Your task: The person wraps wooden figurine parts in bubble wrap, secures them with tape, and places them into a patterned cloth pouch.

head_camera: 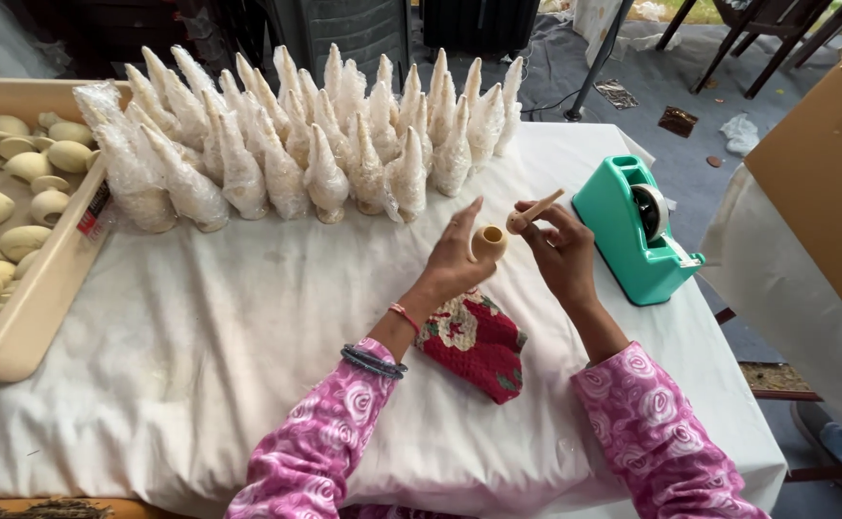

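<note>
Gripping small round wooden cup (pixel 487 242) in left hand (pixel 459 258), fingers closed round it; right hand (pixel 563 252) pinching wooden stick (pixel 533 210) just beside, above bench (pixel 248 317). Beige tray (pixel 32 317) at left holding unwrapped wooden pieces (pixel 3 207).

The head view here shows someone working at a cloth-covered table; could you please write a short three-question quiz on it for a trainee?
1. True or false: the left hand holds a small round wooden cup with its opening in view.
2. What does the right hand hold? A) a pale wooden stick B) a pair of scissors C) a roll of tape
3. Which thing stands on the table just right of the hands?

Key
1. True.
2. A: the wooden stick, its thick end close to the cup.
3. The teal tape dispenser.
</note>
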